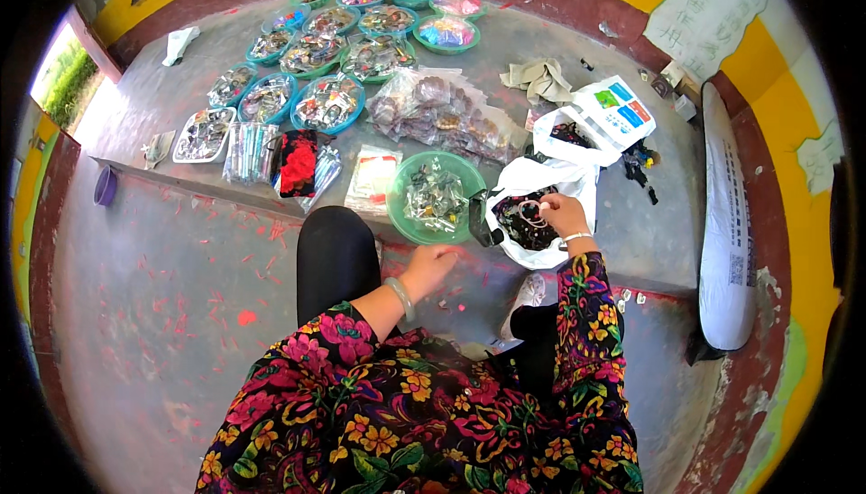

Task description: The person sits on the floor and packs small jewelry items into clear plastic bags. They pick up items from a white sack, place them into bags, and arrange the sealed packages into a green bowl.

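My right hand (566,214) is over an open white plastic bag (585,189), its fingers pinching a pale, thin looped band (532,213), perhaps a hair tie. Inside the bag lies a heap of small dark pieces with light specks (521,234). My left hand (431,268) is curled closed just in front of a green plastic basin (397,208); whatever its fingers hold, if anything, is hidden. Many small clear packets (437,198) fill that basin. A black object (483,220) stands between the basin and the bag.
A second white bag (613,115) and a large pile of clear packets (446,113) lie behind. Several basins of packets (329,102) crowd the back left of the raised ledge. A long silver-grey wrapped item (726,223) leans at right; a purple bucket (105,185) stands far left.
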Motion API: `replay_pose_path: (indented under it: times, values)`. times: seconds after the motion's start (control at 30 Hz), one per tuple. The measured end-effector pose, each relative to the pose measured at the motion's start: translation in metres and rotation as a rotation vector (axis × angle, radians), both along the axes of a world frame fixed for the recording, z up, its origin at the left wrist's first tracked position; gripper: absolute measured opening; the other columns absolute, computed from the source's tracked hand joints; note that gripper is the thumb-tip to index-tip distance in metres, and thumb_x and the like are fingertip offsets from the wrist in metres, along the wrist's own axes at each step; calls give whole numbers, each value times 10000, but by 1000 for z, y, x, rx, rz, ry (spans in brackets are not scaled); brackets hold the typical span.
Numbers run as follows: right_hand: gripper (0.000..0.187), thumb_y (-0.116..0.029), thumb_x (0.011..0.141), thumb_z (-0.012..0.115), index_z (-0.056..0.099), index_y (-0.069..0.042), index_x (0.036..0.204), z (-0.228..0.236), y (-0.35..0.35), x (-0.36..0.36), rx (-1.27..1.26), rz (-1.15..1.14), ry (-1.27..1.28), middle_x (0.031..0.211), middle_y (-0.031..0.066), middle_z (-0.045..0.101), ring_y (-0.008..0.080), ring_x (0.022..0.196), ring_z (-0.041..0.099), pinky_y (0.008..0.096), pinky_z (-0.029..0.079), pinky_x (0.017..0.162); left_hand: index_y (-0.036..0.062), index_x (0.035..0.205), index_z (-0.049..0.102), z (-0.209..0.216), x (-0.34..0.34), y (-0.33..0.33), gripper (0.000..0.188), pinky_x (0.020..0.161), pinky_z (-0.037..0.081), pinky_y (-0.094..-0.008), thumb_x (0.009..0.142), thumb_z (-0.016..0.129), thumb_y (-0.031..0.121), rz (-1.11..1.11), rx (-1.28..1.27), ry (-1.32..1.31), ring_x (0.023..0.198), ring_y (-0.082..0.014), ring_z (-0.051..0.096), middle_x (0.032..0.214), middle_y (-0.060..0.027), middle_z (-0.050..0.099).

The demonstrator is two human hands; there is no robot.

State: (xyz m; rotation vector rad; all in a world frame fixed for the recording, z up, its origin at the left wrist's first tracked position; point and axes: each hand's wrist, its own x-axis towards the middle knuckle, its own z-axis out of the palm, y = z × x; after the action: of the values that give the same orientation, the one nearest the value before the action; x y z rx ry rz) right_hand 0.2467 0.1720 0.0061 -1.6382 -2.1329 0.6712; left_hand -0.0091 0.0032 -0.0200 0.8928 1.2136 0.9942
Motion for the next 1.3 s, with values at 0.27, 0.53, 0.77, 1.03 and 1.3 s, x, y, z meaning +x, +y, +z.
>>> replay_pose_path:
  times: [0.27,0.53,0.77,1.03,1.3]
  values:
    - [180,-43,707,652,623,-11,882,40,-82,-25,-311,171,622,738,2,601,53,661,533,198,438,595,-2,961,621,16,-7,1,235,652,430,-201,846,451,111,14,-63,13,709,-79,533,818,-19,598]
    - [194,-78,747,594,618,-24,932,43,-124,-60,-182,316,442,737,49,567,114,696,550,251,433,618,9,942,633,11,-5,0,227,627,416,-203,841,458,113,-18,-35,-11,679,-78,524,749,-4,584]
    - [192,-78,745,646,619,-18,926,26,-139,-98,-288,260,544,747,1,591,41,632,508,183,422,582,27,950,634,11,5,-5,222,585,434,-257,827,503,156,29,157,362,632,-114,547,722,-55,617]
    - [169,-86,760,633,620,-2,906,15,-138,-115,-349,140,757,747,-2,592,54,644,524,190,427,591,4,963,621,-7,0,0,226,613,451,-267,840,497,148,44,67,385,651,-127,558,763,-76,624]
    - [158,-101,832,510,568,0,938,40,-127,-100,-609,-63,1166,730,45,593,114,614,569,214,450,553,-14,990,595,11,-6,1,225,642,437,-213,859,447,95,99,-149,-72,705,-103,531,806,-42,581]
